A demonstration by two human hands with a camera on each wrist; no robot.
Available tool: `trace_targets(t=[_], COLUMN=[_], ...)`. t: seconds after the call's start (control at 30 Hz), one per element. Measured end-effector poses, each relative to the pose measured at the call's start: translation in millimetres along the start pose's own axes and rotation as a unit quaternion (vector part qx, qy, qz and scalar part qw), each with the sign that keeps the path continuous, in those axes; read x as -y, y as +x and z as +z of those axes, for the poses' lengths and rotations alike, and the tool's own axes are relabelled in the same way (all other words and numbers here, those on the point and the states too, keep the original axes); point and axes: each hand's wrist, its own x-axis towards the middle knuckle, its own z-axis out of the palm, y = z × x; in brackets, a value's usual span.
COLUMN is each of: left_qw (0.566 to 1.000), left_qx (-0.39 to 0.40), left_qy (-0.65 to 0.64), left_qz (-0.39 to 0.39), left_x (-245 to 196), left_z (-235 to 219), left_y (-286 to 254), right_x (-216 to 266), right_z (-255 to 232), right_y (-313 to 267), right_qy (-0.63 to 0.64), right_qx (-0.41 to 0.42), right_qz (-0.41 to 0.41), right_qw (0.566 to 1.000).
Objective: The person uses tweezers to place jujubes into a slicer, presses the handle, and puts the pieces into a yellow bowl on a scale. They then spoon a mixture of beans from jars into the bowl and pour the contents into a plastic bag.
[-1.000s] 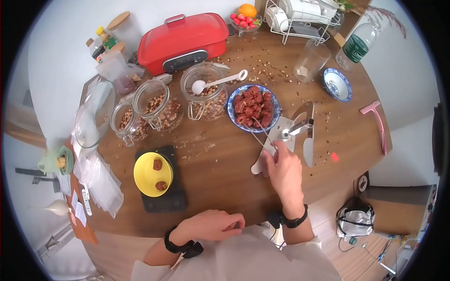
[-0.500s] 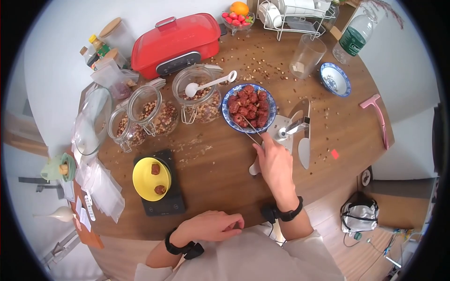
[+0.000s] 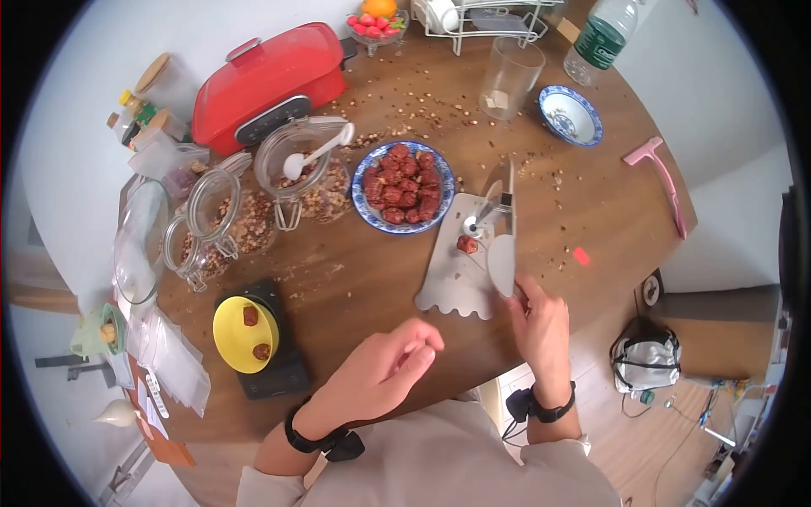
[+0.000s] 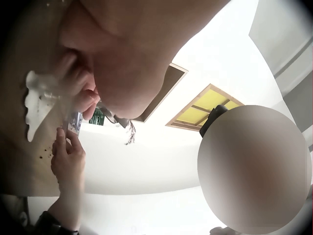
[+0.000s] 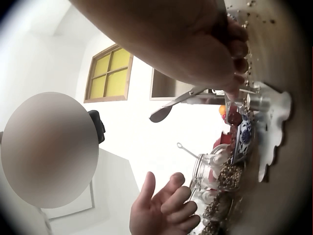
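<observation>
My right hand [image 3: 543, 325] pinches thin metal tongs at the edge of the steel cutter's plate [image 3: 460, 283], by the cutter's oval-ended lever [image 3: 501, 264], which hides part of the tongs. At the tips is a dark red wrinkled lump [image 3: 467, 244], like a dried date, close over the plate. My left hand [image 3: 376, 372] hovers at the table's front edge, its fingers loosely bent and holding nothing. Past the cutter, a blue-and-white bowl [image 3: 446, 203] holds several more lumps. Two others lie in a yellow bowl [image 3: 232, 338] on a black scale [image 3: 283, 372].
Glass jars [image 3: 312, 190] of mixed beans or nuts stand left of the bowl, one topped with a white spoon [image 3: 317, 152]. A red electric cooker [image 3: 270, 80], drinking glass [image 3: 511, 76] and small bowl [image 3: 571, 116] stand behind. Plastic bags [image 3: 173, 359] lie left.
My right hand has drawn the tongs out of the bowl and right, over to the cutter, with one lump. My left hand has lifted and moved forward. The view has shifted right.
</observation>
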Motion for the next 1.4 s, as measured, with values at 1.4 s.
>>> trace_targets(t=[1.4], left_qw=[0.955], left_qx=[-0.13], left_qy=[0.268], left_qz=[-0.006], left_x=[14], left_z=[43], left_y=[88], right_x=[-28], right_z=[-20], right_y=[51], right_qy=[-0.101], right_qx=[0.026], right_qz=[-0.078], right_qw=[0.991])
